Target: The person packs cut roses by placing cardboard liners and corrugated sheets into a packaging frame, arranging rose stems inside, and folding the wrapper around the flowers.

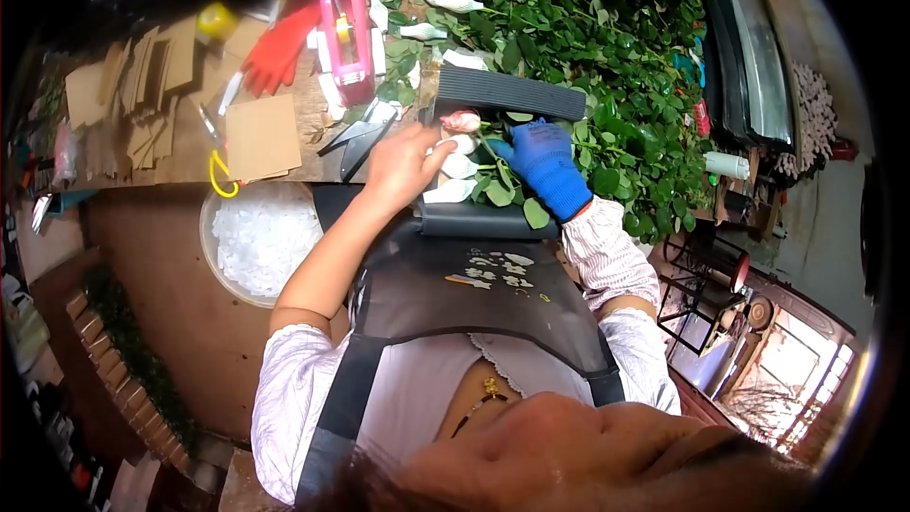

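- My left hand point(403, 163), bare, sits at the near edge of the brown wooden worktable point(180, 156); thumb and forefinger stand a little apart, their tips at the white-wrapped flower heads point(459, 167). Cannot tell whether they pinch one.
- My right hand point(545, 163), in a blue knitted glove with an orange cuff edge, lies over green stems just right of the heads. Fingers bent, thumb pointing left; grip hidden, so cannot tell whether they close on a stem.
- The pale pink rose with an open-faced bloom point(462, 121) lies between my hands, just above the wrapped heads, green leaves to its right.
- These flowers lie between a dark grey ribbed panel point(512, 93) on the far side and a smooth dark padded edge point(488, 221) nearest me.
- Large grey-bladed shears point(368, 136) rest left of the flowers, near my left hand.
- Beyond the shears: a bright pink plastic tape dispenser point(355, 83); further left, a red rubber glove point(282, 47).
- Yellow-handled scissors point(221, 177) lie beside a square tan cardboard sheet point(263, 137).
- Below the table edge, a round pale tub point(203, 228) holds white scraps point(265, 242).
- Dense green leafy stems point(616, 66) heap up on the right.
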`<state>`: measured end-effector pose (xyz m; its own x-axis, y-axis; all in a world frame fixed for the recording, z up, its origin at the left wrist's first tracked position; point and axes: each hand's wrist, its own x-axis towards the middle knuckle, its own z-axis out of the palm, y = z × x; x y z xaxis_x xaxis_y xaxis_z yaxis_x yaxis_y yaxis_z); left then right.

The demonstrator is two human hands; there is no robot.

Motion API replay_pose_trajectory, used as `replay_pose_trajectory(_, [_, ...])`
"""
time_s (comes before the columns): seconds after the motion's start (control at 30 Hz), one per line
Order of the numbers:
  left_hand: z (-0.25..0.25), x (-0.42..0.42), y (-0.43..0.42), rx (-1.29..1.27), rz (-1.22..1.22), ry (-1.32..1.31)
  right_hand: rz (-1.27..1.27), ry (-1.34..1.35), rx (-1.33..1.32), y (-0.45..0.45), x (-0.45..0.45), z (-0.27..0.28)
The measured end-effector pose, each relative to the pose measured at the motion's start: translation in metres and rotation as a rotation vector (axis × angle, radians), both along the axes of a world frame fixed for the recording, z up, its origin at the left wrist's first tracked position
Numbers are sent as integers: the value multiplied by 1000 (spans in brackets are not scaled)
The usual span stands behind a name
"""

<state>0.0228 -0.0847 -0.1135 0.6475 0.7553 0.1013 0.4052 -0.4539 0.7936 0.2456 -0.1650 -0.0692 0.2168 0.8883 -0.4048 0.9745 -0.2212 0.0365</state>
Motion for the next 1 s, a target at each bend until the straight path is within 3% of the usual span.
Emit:
replay_pose_trajectory(0.07, [-3,0,-3,-7,-28,-36,7,0,96,-5,1,-8])
replay_pose_trajectory(0.2, [-7,-28,8,-676,349,-408,-33,42,0,-4,4,-2])
replay_pose_trajectory(0.3, [-23,-59,19,-277,295,-398,-81,216,254,-21,10,31])
replay_pose_trajectory(0.33, [-19,-64,14,-426,284,-315,-115,246,312,-22,5,48])
replay_pose_trajectory(0.4, [-10,-70,4,-722,255,-142,46,347,401,-28,-7,65])
replay_pose_trajectory(0.43, [-17,-61,0,-522,241,-165,120,397,445,-29,-13,67])
replay_pose_trajectory(0.47, [-30,-51,-3,-379,227,-191,235,340,283,-26,-16,61])
replay_pose_trajectory(0.53, [-1,-31,-8,-573,172,-43,257,97,-50,-15,-23,40])
replay_pose_trajectory(0.73, [6,-13,-5,-358,-86,153,201,63,-150,-8,-22,13])
replay_pose_trajectory(0.83, [-4,-20,-13,-224,-47,52,163,94,-114,-14,-22,14])
replay_pose_trajectory(0.93, [-9,-43,-11,-600,184,-143,157,105,-57,-23,-19,9])
replay_pose_trajectory(1.0, [7,-64,3,-714,292,-308,197,131,66,-38,-10,4])
